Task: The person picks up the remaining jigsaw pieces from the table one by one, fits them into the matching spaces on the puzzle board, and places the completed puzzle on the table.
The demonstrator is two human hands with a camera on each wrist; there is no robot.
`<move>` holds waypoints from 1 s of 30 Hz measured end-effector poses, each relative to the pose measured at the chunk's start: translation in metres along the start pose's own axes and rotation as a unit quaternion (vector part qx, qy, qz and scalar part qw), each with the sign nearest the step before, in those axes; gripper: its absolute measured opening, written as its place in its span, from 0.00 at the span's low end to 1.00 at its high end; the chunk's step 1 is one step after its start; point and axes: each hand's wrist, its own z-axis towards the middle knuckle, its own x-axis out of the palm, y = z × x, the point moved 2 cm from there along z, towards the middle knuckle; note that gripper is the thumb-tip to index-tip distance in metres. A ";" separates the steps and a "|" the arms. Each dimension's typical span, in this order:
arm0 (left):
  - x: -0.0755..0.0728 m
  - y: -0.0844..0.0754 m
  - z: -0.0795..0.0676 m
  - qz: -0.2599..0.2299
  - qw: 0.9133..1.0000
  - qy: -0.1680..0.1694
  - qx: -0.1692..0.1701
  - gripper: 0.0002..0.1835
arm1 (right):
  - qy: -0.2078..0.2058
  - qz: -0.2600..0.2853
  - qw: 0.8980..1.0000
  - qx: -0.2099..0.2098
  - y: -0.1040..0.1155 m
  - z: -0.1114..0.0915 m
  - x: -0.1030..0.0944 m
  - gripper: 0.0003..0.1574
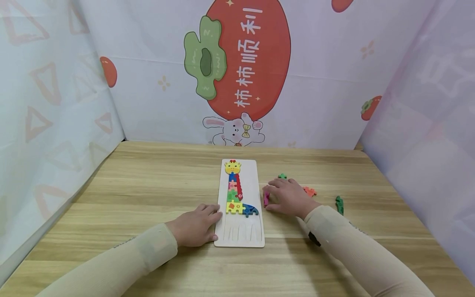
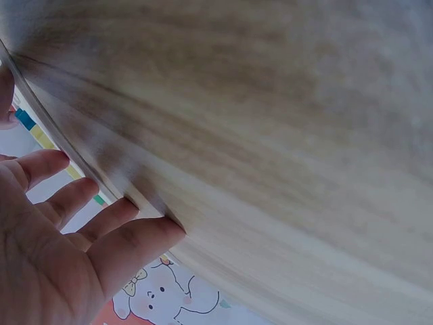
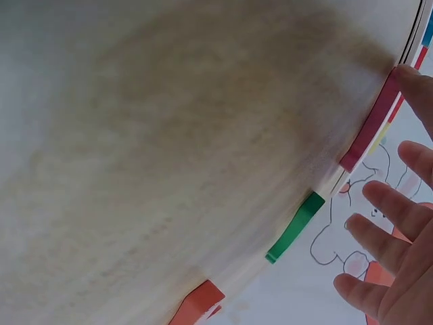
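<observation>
A white puzzle board [image 1: 245,231] lies on the table with a partly filled giraffe: a yellow head [image 1: 232,167], a neck of coloured pieces, a red mane piece [image 1: 238,185], a yellow body piece [image 1: 234,207] and a blue piece [image 1: 250,210]. My left hand [image 1: 195,226] rests against the board's left edge, fingers spread. To the right of the board, my right hand [image 1: 288,197] hovers over a magenta piece [image 3: 373,122]. Its thumb tip appears to touch one end of that piece, while the other fingers stay spread and apart from it.
Right of the board lie a green piece [image 1: 283,176], an orange piece [image 1: 309,191] and a dark green curved piece [image 1: 339,205]. A printed cloth [image 1: 315,103] hangs behind the wooden table [image 1: 156,173], with more cloth at both sides.
</observation>
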 end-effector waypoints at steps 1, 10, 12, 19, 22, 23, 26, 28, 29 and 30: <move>0.000 0.000 0.000 0.001 1.000 0.000 0.000 0.35 | 0.001 -0.001 1.000 0.000 0.000 0.000 0.000 0.33; 0.001 0.000 0.000 0.004 1.000 0.000 0.003 0.35 | 0.006 -0.006 1.000 0.000 -0.001 0.002 0.003 0.32; 0.001 0.000 0.000 0.003 1.000 0.000 0.002 0.35 | 0.006 -0.005 1.000 0.002 -0.001 0.002 0.002 0.31; 0.001 0.000 0.000 0.001 1.000 -0.001 0.002 0.35 | 0.011 -0.004 1.000 0.003 0.001 0.002 0.001 0.26; 0.001 0.000 0.000 -0.002 1.000 -0.001 0.003 0.35 | 0.012 -0.003 1.000 0.002 0.001 0.002 0.001 0.25; 0.001 0.000 0.000 -0.002 1.000 -0.001 0.003 0.35 | 0.012 -0.003 1.000 0.002 0.001 0.002 0.002 0.25; 0.001 0.000 0.000 -0.004 1.000 -0.001 0.002 0.35 | 0.013 -0.004 1.000 0.000 0.000 0.002 0.003 0.26; 0.000 0.000 0.000 -0.004 1.000 -0.002 0.003 0.35 | 0.015 -0.004 1.000 0.000 0.000 0.003 0.004 0.27; 0.000 0.000 -0.001 -0.005 1.000 -0.002 0.003 0.35 | 0.017 -0.005 1.000 0.001 0.000 0.003 0.004 0.28; 0.000 0.000 -0.001 -0.004 1.000 -0.002 0.003 0.34 | 0.019 -0.005 1.000 0.002 -0.001 0.003 0.004 0.30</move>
